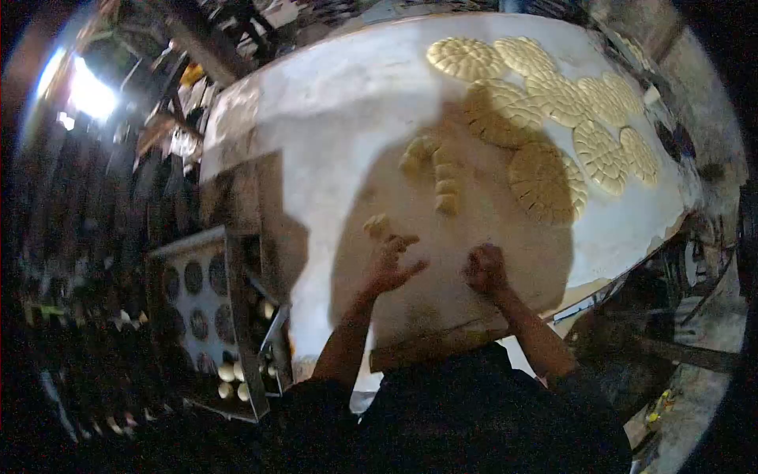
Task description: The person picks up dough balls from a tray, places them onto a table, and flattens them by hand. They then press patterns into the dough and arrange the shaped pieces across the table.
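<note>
My left hand (388,267) is just above the table, its thumb and fingers spread apart with nothing between them. A small lump of pale dough (377,225) lies right beyond its fingertips. My right hand (485,268) is curled closed to the right of it, and whatever is in its fingers, if anything, is hidden. Ahead of both hands, in my shadow, lies a ridged strip of dough (446,183). A shorter curved dough piece (418,153) sits at its upper left.
Several flat round dough pieces (598,156) with scored, petal-like patterns cover the right and far side of the pale table (339,87). At left stands a box-like frame (230,316) with dark round spots on its panel; pale round balls (227,371) lie at its foot.
</note>
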Tool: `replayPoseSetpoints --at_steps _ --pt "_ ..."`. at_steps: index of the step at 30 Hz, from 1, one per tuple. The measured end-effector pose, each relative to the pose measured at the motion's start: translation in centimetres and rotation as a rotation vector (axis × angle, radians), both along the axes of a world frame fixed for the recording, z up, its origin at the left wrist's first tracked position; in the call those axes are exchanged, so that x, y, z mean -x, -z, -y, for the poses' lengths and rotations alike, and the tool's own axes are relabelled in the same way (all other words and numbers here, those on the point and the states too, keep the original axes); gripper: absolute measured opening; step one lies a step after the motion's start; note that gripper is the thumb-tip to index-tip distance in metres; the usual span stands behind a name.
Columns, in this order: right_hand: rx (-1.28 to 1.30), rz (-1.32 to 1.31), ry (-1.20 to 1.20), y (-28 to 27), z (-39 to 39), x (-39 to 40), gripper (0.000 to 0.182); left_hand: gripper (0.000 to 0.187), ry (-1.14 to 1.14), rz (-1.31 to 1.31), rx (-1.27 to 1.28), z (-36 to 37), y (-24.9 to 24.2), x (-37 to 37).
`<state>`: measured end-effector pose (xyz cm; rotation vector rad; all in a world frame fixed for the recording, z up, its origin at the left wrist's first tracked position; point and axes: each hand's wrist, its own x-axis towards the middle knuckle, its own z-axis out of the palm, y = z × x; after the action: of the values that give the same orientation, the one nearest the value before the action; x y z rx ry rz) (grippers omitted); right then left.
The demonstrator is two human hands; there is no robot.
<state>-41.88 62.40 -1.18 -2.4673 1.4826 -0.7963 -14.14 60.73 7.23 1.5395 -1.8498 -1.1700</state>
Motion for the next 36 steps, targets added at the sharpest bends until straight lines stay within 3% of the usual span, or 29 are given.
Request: replayPoseSetpoints --at_steps 2,4,7,9,10,13,15,17,20,22,24,26,27,28,30,34,36 --pt "-0.05 0.09 0.113 -1.2 0.7 4.9 0.019 0.067 -0.307 0.021 0.008 6.3 5.8 5.5" --pt "-0.075 0.127 0.204 -1.0 1.1 6.7 0.019 0.068 -0.513 0.395 0.166 10.3 5.6 11.6" --pt "-0.072 0.111 0.249 0.1 1.8 7.6 0.017 0.067 -0.608 0.694 0.34 13.4 7.4 17.2" --pt "-0.067 0.156 0.209 -0.2 1.8 7.4 0.015 0.064 -0.638 0.575 0.279 14.1 9.0 18.0" --pt "-0.064 0.165 0.217 -0.5 1.6 7.3 0.016 0.062 -0.668 0.392 0.172 14.0 9.5 17.6" --pt "-0.034 0.192 0.258 -0.8 1.6 7.1 0.016 0.055 -0.663 -0.148 0.084 11.6 11.8 14.8" --pt "0.012 0.202 0.285 -0.5 1.4 6.8 0.016 0.051 -0.534 -0.072 0.02 9.3 11.9 12.1" --pt "-0.055 0.143 0.298 -0.6 1.4 6.7 0.016 0.048 -0.319 0.437 -0.119 6.0 6.3 10.3" --pt "-0.279 0.181 0.341 -2.1 1.7 6.3 0.019 0.047 -0.237 0.395 0.106 -2.2 8.9 6.2" --pt "-0.378 0.315 0.373 -2.4 1.1 5.1 0.022 0.042 -0.299 0.272 -0.105 -6.0 4.5 5.2" --pt "-0.405 0.504 0.391 -0.8 -0.3 2.9 0.024 0.038 -0.398 -0.055 -0.08 -8.8 3.5 3.9" --pt "-0.738 0.994 -0.065 -1.8 -5.3 -3.3 0.028 0.037 -0.557 -0.584 0.173 -12.0 5.1 2.2" --pt "-0.887 1.159 -0.21 -3.1 -8.3 -7.0 0.029 0.039 -0.57 -0.727 0.134 -13.0 4.0 2.2" --pt "-0.947 1.213 -0.205 -5.6 -10.1 -9.5 0.028 0.041 -0.585 -0.87 0.094 -14.2 1.7 2.6" --pt "-0.718 1.135 -0.062 -5.3 -11.1 -12.1 0.029 0.044 -0.574 -0.909 0.191 -15.4 0.7 2.8" --pt "-0.546 1.049 0.088 -7.7 -12.1 -11.6 0.039 0.046 -0.557 -0.365 0.577 -17.3 3.4 -0.7" --pt "-0.554 1.185 0.264 -7.3 -11.4 -9.7 0.045 0.041 -0.651 0.029 0.754 -17.7 4.4 -2.4"
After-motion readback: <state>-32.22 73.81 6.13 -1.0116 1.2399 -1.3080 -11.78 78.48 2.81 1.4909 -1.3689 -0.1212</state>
